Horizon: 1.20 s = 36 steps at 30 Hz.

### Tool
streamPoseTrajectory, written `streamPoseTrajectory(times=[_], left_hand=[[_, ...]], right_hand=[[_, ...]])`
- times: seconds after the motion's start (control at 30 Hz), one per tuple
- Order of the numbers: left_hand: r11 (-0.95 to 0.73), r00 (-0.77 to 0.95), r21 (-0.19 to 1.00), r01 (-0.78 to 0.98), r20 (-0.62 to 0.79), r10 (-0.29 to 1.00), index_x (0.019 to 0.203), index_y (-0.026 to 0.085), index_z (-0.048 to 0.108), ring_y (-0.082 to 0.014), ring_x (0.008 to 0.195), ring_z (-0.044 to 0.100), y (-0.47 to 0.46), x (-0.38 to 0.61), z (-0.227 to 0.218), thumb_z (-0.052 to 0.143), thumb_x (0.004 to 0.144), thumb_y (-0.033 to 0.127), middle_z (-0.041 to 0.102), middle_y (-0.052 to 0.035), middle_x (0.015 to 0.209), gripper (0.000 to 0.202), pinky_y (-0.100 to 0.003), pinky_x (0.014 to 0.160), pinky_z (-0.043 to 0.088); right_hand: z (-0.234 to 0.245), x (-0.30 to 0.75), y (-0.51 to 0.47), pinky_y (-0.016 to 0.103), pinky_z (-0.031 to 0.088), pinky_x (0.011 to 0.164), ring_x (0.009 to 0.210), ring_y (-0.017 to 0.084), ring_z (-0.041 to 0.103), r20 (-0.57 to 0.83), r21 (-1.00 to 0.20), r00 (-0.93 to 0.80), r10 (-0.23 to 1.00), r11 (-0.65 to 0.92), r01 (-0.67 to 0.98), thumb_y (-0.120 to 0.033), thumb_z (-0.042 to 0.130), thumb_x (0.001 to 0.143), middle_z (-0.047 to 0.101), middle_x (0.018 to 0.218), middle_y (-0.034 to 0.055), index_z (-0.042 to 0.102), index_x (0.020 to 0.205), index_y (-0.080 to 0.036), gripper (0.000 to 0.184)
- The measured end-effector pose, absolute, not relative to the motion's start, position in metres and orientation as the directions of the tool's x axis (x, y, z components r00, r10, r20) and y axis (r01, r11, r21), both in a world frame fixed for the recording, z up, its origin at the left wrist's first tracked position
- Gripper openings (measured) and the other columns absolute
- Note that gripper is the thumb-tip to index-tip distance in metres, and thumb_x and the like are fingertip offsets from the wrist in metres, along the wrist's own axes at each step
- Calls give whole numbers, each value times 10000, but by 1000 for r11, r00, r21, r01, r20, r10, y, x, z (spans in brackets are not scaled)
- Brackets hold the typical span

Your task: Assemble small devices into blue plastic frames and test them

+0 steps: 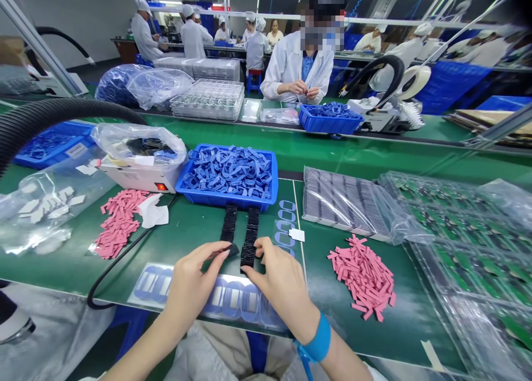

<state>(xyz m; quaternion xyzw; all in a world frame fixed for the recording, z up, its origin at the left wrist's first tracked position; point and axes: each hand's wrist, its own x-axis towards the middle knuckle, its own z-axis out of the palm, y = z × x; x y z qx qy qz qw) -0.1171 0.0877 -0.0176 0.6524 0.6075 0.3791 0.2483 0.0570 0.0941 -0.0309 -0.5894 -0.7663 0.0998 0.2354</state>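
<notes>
My left hand (192, 275) pinches a small flat black piece (233, 250) between thumb and fingers, by the near end of the left row of black pieces (229, 223). My right hand (283, 274), with a blue wrist strap (319, 339), grips the near end of the right row of black pieces (250, 228) between thumb and fingers. Both rows run away from me towards a blue bin (274, 189) heaped with blue plastic frames (233, 170). Beneath my hands lies a clear sheet of oval stickers (152, 284), partly hidden by them.
Pink strips lie in piles at left (118, 220) and right (366, 278). A bagged grey block (343, 203) and trays of green boards (469, 248) sit at right. A white machine (141, 173) and black hose (62, 112) stand left. A co-worker (297, 65) sits opposite.
</notes>
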Motion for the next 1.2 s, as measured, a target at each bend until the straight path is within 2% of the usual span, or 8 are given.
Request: streamPoseTrajectory(times=[0.23,0.43,0.67,0.73,0.83,0.9,1.07,1.2], left_hand=[[-47,-37,869,492,75,997,853,181,702,-194,736,731,83,-118,-16,593,797,289,771,-44,809,164,-257,681,602],[38,-82,918,395,-6,997,858,188,690,-201,794,722,70,-118,-16,612,794,290,760,-39,840,144,-274,742,589],[194,2,978,74,-195,981,1016,203,592,-125,643,668,50,-99,9,625,799,267,692,11,745,229,-204,599,545],[191,76,979,71,-196,978,998,209,598,-114,616,654,43,-89,18,637,789,250,696,16,727,217,-193,590,534],[154,186,984,91,-168,968,934,214,626,-120,650,658,32,-76,25,626,799,233,716,1,755,136,-202,636,532],[209,255,977,45,-214,943,905,214,633,-128,690,662,25,-70,24,628,809,256,716,-7,767,105,-210,658,524],[484,533,825,-293,-279,799,952,187,686,-186,875,670,14,-54,7,694,707,506,733,-64,897,402,-271,807,490],[605,676,692,-394,-228,701,897,166,747,-186,839,695,10,-38,3,679,666,584,752,-84,849,482,-244,771,498]], right_hand=[[-29,58,95,310,407,597,694,206,625,286,-361,-239,928,336,870,-178,756,669,630,745,-10,458,905,-205,381],[-29,58,95,326,436,609,725,220,605,313,-355,-258,914,364,861,-184,693,736,618,768,26,485,866,-196,246],[12,91,65,333,488,875,1061,188,582,455,-492,-396,798,596,635,-187,522,854,632,1139,82,498,1172,-181,318],[26,101,54,347,489,882,1101,198,571,475,-398,-509,718,691,604,-179,523,849,618,1197,103,483,1229,-145,383],[36,110,42,314,514,739,922,181,657,558,-211,-586,587,784,584,-173,529,865,711,1004,85,550,1140,-113,283],[35,115,35,289,511,674,822,161,682,607,-173,-574,550,796,580,-183,540,874,739,887,49,590,1053,-134,192],[17,124,22,283,551,721,854,171,685,605,-426,-456,653,749,507,-354,560,885,735,899,50,571,1078,-185,257],[12,130,13,354,559,749,944,225,652,567,-614,-384,729,685,392,-410,515,895,699,995,98,527,1165,-224,328]])
